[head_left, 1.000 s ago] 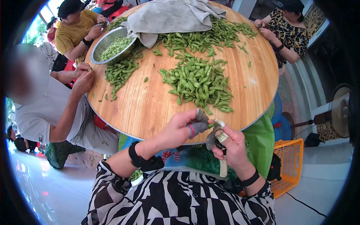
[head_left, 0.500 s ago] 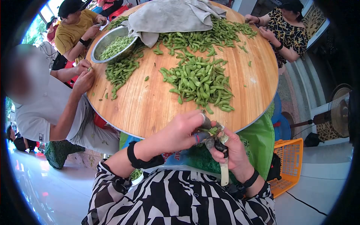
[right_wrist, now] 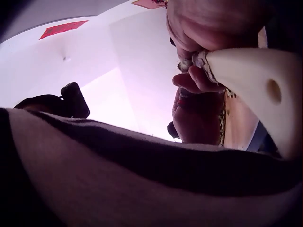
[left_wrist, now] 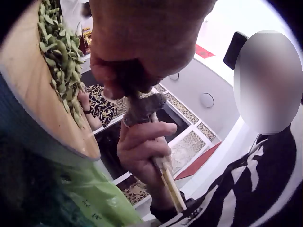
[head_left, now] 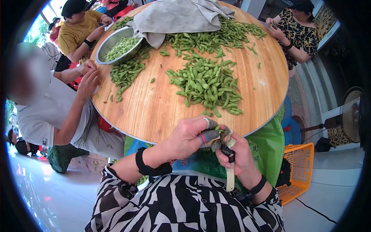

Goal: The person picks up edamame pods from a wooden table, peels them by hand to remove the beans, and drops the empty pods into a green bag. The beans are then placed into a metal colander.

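"So, how far along?"

"Only partway, at a guess. Look into the colander [head_left: 131, 55], over at the far left of the worktop [head_left: 154, 116]: well stocked with loose beans [head_left: 120, 49], already shelled."

"And left to do?"

"Plenty, by the look of it. Straight ahead, see whole pods [head_left: 208, 83] in a broad near pile; behind, find a longer heap [head_left: 205, 43], running up to the grey cloth [head_left: 177, 19]. Beside the colander, notice a smaller heap [head_left: 125, 76], seemingly untouched too. Can't tell how much under the cloth."

"What about right now?"

"Busy with a small green pod [head_left: 217, 128], held up at the fingertips by the near edge of the worktop. Probably mid-job; can't tell whether split or whole, being tiny and half hidden."

"Left hand [head_left: 187, 133]?"

"Bent at the fingers, narrowed to a pinch on that pod."

"Right hand [head_left: 239, 154]?"

"Wrapped round a tool with a pale handle [head_left: 230, 181], thumb and fingertips close to the left ones. Can't make out the working end."

"Far from done, then?"

"Likely, going by far more in the piles than in the colander."
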